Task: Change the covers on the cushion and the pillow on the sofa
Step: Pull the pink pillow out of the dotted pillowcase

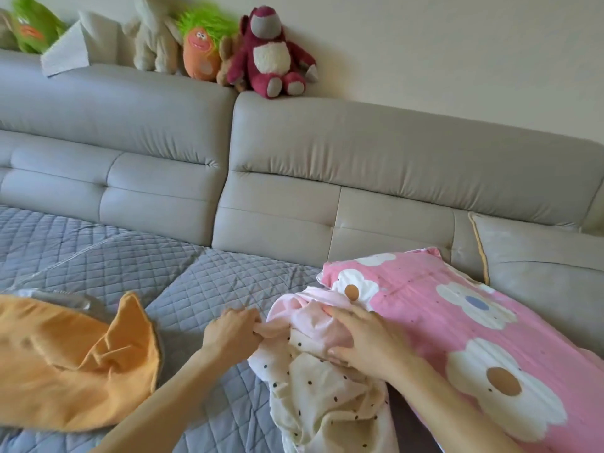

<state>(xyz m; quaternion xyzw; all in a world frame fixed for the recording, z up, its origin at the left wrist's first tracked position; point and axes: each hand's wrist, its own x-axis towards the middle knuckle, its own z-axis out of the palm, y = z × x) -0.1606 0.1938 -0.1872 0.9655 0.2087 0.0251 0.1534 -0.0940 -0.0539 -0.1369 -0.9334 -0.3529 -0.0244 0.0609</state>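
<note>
A long pillow in a pink cover with white flowers (457, 328) lies on the sofa seat at the right. At its near end, pale pink fabric (313, 308) bunches out of the opening. Below it lies a crumpled cream cover with dark dots (313, 397). My left hand (232, 331) pinches a fold of the pale pink fabric at the opening's left edge. My right hand (362, 338) rests on the bunched fabric, fingers spread and lightly curled over it. An orange cover (75, 361) lies loose at the left.
A grey cushion with yellow piping (539, 259) leans against the backrest at the far right. A quilted grey-blue mat (202, 282) covers the seat. Plush toys, among them a dark red bear (274, 57), sit along the top of the grey sofa back (359, 148).
</note>
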